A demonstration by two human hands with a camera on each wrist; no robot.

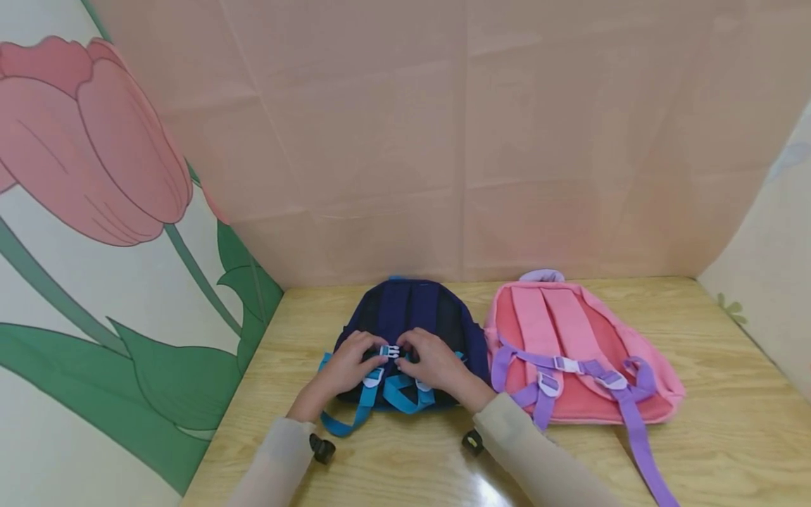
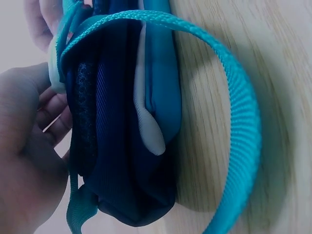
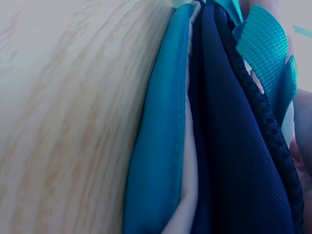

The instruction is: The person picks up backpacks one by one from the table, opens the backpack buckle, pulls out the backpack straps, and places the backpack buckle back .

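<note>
A navy backpack [image 1: 395, 299] with turquoise straps lies on the table, its shoulder straps facing up. Over its middle is a white side-release buckle [image 1: 389, 351], its two halves end to end between the hands. The left hand [image 1: 350, 362] pinches the buckle's left end, where turquoise webbing joins it. From the other side, the right hand [image 1: 436, 359] pinches the right end with thumb and fingers. In the left wrist view, a loop of turquoise strap [image 2: 243, 122] arches out beside the bag. The right wrist view shows the bag's navy side [image 3: 234, 126], the hand mostly cut off.
Right beside it lies a pink backpack [image 1: 640, 345] with purple straps and a white buckle [image 1: 567, 364] on its chest strap. One purple strap [image 1: 646, 451] trails toward the front of the wooden table [image 1: 728, 436]. A pinkish cloth [image 1: 462, 141] hangs behind the bags.
</note>
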